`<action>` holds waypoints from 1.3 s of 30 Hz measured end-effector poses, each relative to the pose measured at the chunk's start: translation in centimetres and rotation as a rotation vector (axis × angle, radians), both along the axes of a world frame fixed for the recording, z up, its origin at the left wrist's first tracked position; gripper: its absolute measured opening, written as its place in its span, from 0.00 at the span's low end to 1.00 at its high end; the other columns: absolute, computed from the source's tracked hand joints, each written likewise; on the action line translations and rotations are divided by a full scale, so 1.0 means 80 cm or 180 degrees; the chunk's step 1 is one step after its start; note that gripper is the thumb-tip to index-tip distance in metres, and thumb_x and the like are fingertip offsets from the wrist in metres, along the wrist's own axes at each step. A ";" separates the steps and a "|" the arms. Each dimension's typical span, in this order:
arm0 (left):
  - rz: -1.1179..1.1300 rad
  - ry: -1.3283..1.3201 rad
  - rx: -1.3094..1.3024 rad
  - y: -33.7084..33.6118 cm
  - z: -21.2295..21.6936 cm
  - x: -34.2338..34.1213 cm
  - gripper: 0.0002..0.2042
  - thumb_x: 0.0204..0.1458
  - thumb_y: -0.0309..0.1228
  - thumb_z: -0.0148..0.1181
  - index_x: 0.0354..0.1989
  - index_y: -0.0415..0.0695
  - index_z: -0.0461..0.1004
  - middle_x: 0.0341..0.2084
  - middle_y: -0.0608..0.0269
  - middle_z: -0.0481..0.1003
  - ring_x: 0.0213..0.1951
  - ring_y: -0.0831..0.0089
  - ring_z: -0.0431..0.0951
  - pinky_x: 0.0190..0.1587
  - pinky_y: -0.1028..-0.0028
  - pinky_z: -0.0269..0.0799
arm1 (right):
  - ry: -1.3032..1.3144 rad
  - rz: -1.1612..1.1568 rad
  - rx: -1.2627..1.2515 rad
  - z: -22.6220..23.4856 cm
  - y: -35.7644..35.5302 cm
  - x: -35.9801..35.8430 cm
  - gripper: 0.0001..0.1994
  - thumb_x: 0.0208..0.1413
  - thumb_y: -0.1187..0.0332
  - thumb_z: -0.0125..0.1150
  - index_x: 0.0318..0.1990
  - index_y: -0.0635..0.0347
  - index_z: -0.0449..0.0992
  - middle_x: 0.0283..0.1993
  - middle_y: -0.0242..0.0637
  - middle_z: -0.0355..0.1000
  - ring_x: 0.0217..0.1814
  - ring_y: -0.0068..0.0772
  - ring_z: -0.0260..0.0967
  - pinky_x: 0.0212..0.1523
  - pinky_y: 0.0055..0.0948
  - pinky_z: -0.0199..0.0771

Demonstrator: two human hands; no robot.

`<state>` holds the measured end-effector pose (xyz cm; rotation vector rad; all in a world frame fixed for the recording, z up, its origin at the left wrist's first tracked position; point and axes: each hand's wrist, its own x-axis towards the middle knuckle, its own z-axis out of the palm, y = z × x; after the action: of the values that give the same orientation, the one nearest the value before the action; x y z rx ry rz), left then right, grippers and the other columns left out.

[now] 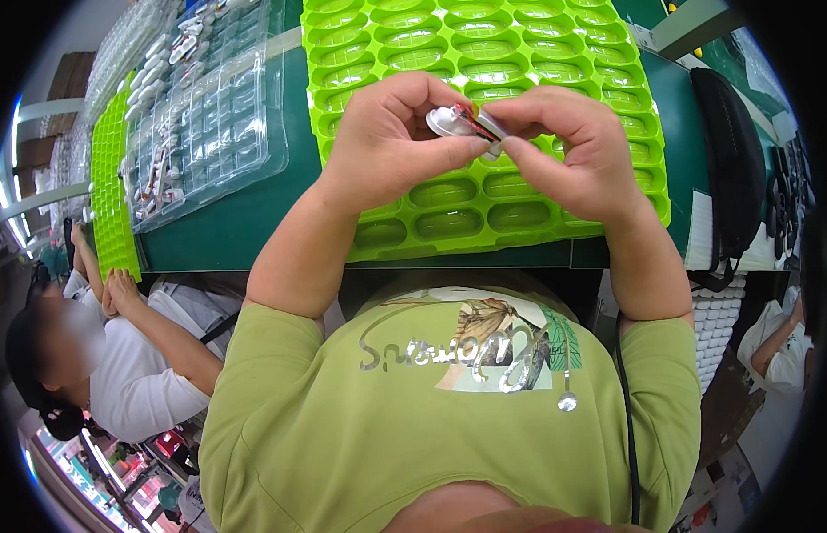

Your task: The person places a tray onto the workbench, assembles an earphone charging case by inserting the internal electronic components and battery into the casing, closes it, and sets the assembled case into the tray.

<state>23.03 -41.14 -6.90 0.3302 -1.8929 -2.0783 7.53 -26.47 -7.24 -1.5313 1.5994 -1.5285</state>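
Observation:
Between my two hands is a small white plastic device (448, 122) with red and black wires and a shiny silvery part showing. My left hand (397, 133) pinches its white rounded side between thumb and fingers. From the other side, my right hand (564, 147) grips the silvery end with thumb and forefinger. Both hands are raised over a bright green plastic tray (444, 220) with rows of oval pockets. The pockets I can see near my hands hold no parts. My fingers hide some of the device.
A clear blister tray (227, 133) with small white parts stands left on the green table (293, 169). Another green tray (111, 186) lies beyond it, near a seated co-worker (138, 373). A black case (724, 160) lies at right. Another person (778, 346) sits far right.

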 end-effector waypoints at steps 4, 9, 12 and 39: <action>-0.0157 -0.0160 -0.0644 -0.002 -0.006 0.003 0.13 0.44 0.17 0.67 0.38 0.35 0.72 0.32 0.61 0.78 0.34 0.80 0.78 0.33 0.82 0.74 | 0.1256 -0.0174 -0.0244 -0.001 -0.003 0.006 0.13 0.42 0.77 0.61 0.39 0.62 0.78 0.32 0.40 0.77 0.33 0.38 0.76 0.34 0.32 0.74; -0.0231 -0.0361 -0.0685 0.000 -0.002 0.004 0.11 0.44 0.17 0.67 0.36 0.35 0.73 0.32 0.61 0.78 0.33 0.82 0.77 0.34 0.82 0.73 | 0.1321 0.0011 -0.0174 0.001 0.000 0.005 0.14 0.39 0.77 0.61 0.39 0.61 0.78 0.31 0.40 0.76 0.32 0.43 0.74 0.33 0.36 0.74; -0.0220 -0.0354 -0.0740 -0.001 -0.004 0.004 0.11 0.44 0.17 0.68 0.35 0.34 0.73 0.31 0.61 0.78 0.32 0.82 0.77 0.33 0.82 0.73 | 0.1403 -0.0065 -0.0314 -0.004 -0.002 0.008 0.14 0.39 0.77 0.61 0.39 0.60 0.78 0.30 0.39 0.75 0.31 0.43 0.74 0.32 0.36 0.73; 0.0871 -0.0187 -0.1840 0.056 0.030 -0.001 0.16 0.58 0.41 0.55 0.29 0.39 0.71 0.25 0.51 0.75 0.28 0.53 0.76 0.30 0.62 0.69 | 0.0011 -0.0117 -0.0193 -0.005 0.012 0.025 0.22 0.48 0.83 0.57 0.54 0.68 0.68 0.33 0.34 0.74 0.34 0.19 0.72 0.36 0.19 0.73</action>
<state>22.94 -36.67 -4.51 0.4747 -2.2285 -1.2916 9.54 -25.51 -7.66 -1.5454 1.6052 -1.6084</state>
